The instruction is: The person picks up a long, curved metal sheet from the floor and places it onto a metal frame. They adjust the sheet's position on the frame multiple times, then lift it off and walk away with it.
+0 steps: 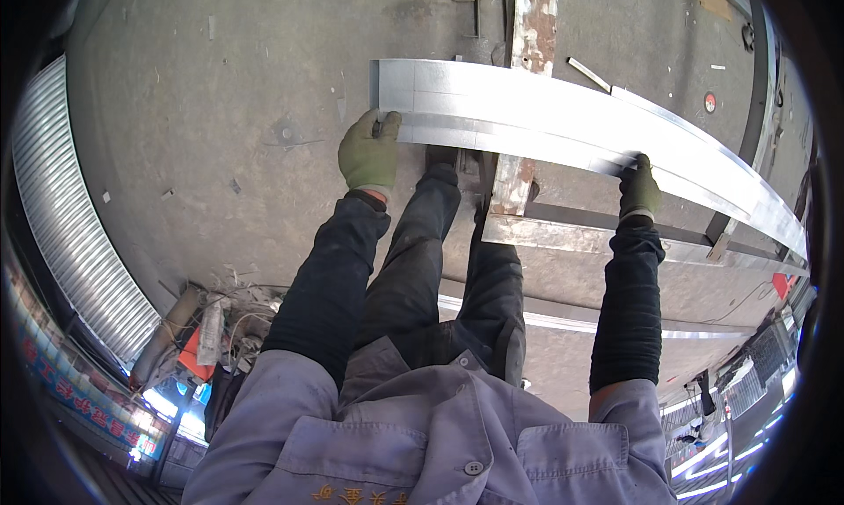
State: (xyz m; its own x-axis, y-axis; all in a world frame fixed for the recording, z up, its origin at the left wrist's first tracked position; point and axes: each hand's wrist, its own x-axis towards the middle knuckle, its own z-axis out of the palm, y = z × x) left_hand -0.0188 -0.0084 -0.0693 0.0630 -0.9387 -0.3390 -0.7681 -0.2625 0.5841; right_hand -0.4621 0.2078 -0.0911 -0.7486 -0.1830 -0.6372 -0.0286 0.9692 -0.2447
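Left hand (367,153) grips a long, shiny metal strip (536,109).

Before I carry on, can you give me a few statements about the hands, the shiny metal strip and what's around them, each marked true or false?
1. The left hand and the right hand both wear gloves. True.
2. The left hand grips the right end of the shiny metal strip. False: it is at the strip's left end.
3. In this view, the strip covers part of a worn, rusty beam. True.
4. The right hand is well clear of the strip. False: it holds the strip's near edge.
5. A ribbed metal panel shows at the left of the picture. True.
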